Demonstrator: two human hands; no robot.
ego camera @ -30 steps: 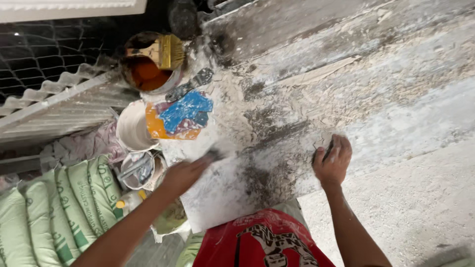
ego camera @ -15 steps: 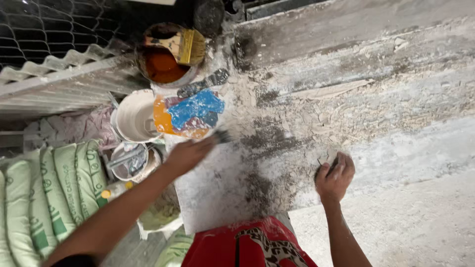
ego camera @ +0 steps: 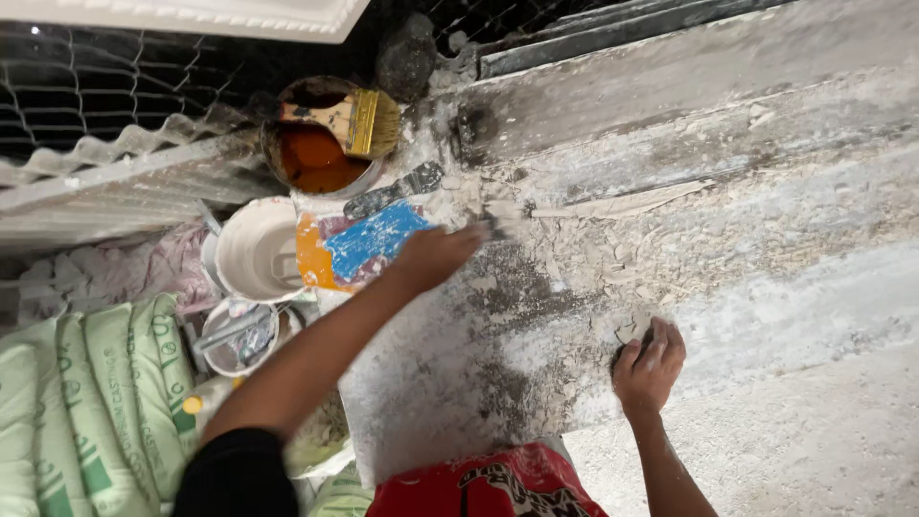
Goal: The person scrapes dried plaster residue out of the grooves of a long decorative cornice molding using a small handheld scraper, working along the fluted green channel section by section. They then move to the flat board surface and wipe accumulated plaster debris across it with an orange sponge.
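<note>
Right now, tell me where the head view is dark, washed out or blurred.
Head view: the wire mesh at top left sinks into near-black; the plastered surface at right is brightly lit and pale, with detail fading; the left hand and its dark tool tip look slightly soft; the right hand and the brush on the paint can are sharp.
</note>
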